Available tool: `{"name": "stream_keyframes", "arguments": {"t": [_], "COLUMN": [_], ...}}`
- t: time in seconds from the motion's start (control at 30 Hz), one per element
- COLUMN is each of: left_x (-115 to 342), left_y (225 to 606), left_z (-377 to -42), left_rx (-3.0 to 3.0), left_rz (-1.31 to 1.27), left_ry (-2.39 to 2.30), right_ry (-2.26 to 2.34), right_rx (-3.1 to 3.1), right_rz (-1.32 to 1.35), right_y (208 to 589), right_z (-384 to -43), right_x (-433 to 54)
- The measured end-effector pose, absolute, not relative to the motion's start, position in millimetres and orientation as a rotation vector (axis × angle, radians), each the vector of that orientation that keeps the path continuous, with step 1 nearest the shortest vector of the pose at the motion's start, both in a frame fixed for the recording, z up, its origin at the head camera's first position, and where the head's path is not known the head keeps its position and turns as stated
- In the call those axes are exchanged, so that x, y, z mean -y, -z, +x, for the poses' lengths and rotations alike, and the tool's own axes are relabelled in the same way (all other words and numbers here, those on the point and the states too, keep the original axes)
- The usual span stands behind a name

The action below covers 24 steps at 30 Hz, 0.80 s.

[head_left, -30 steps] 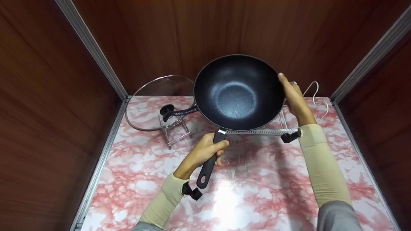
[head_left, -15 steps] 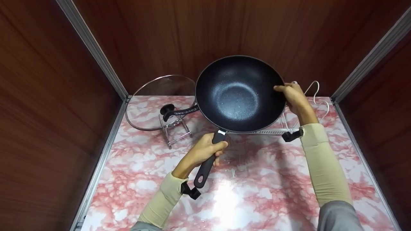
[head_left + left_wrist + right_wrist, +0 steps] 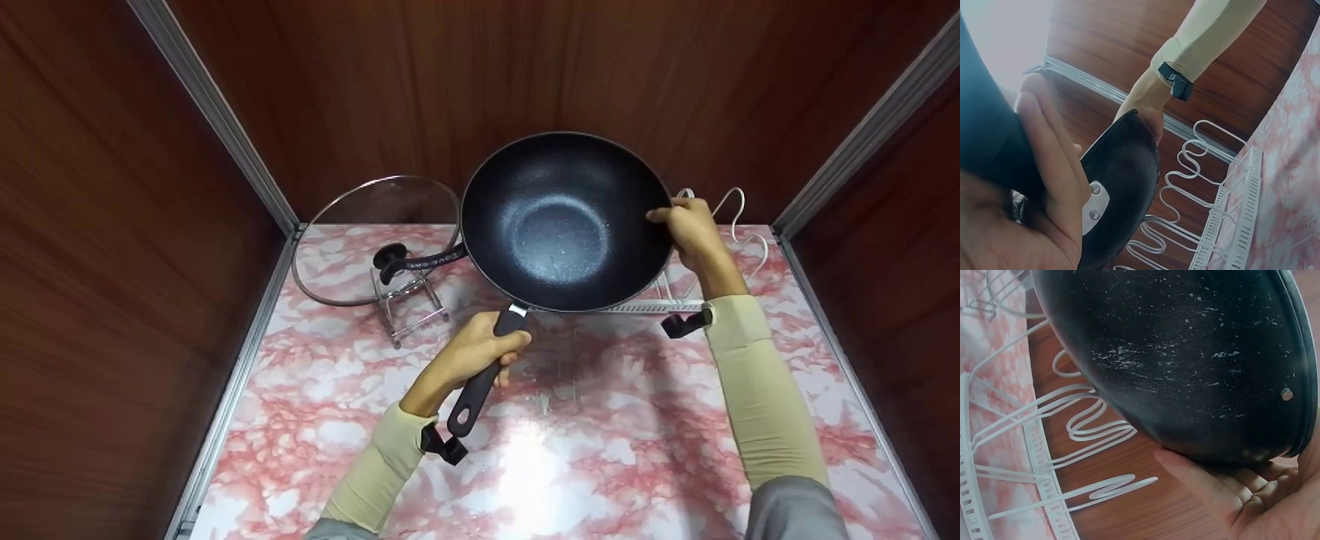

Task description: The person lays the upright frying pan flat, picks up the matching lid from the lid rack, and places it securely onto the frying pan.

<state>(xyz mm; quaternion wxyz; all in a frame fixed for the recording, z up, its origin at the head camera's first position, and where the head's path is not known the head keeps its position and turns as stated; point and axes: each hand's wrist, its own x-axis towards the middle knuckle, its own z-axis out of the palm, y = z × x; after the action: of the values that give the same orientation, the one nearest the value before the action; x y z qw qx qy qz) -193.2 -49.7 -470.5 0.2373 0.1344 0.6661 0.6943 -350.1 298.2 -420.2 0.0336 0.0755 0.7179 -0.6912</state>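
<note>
A black wok (image 3: 562, 225) is held up above the table, its speckled inside facing the head camera. My left hand (image 3: 480, 349) grips its long black handle (image 3: 476, 401), thumb across the top. On the far right of the rim, my right hand (image 3: 694, 229) holds the wok with the thumb over the inside edge. The right wrist view shows the fingers (image 3: 1202, 478) against the underside of the scuffed wok (image 3: 1185, 354). In the left wrist view, a riveted metal plate (image 3: 1095, 208) joins the handle to the wok.
A white wire dish rack (image 3: 660, 306) stands behind and below the wok, partly hidden. To the left, a glass lid (image 3: 337, 277) with a black knob leans upright at a small metal stand (image 3: 409, 307). A curved black lettered strip (image 3: 435, 261) crosses it. Brown panels enclose the table.
The right thumb has moved from the rim's outer side to over its inside edge. The wok has shifted slightly right and down, and its handle end has swung a little left.
</note>
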Motion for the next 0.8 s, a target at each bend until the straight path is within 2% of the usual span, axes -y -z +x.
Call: {"name": "stream_keyframes", "arguments": {"t": [0.8], "left_x": [54.9], "left_y": [464.4], "left_z": [-196.1], "left_rx": [-1.793], "left_rz": [0.357], "left_ry": [-1.885], "right_ry": [2.271], "right_rx": [-2.141], "right_rz": [0.354], "right_y": [424.1], "right_z": [-329.0], "right_x": [-308.3]}}
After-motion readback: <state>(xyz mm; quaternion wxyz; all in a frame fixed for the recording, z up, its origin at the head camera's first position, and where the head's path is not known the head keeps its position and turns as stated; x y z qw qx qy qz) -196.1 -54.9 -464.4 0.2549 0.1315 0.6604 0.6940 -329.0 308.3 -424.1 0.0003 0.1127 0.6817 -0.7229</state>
